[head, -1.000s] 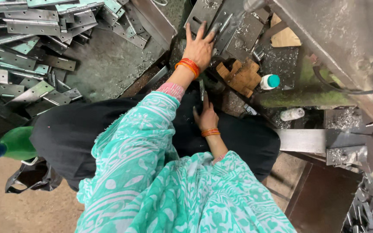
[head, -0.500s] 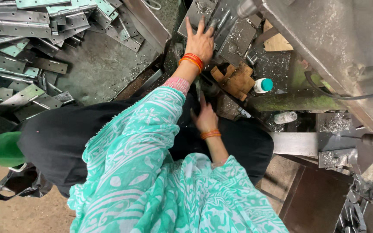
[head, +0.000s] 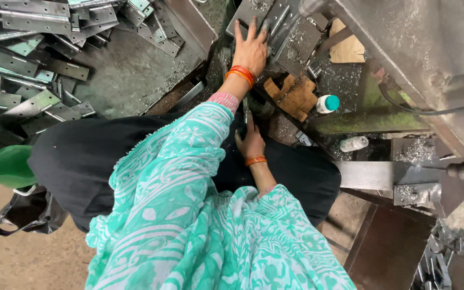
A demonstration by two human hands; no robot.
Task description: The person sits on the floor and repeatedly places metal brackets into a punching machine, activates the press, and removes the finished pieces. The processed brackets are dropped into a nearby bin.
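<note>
Metal plates [head: 291,32] are pressed flat by the open left hand [head: 251,51]; a thin metal strip [head: 245,110] is gripped by the right hand [head: 252,142].

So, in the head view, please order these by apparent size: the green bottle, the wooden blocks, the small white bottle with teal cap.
1. Wooden blocks and green bottle: look alike; the bottle is cut by the frame edge, so unranked.
2. White bottle with teal cap: clearly smallest.

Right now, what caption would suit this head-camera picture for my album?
Left hand spread flat on a metal hinge plate at a machine, right hand low by the lap, loose hinges piled alongside.
</note>
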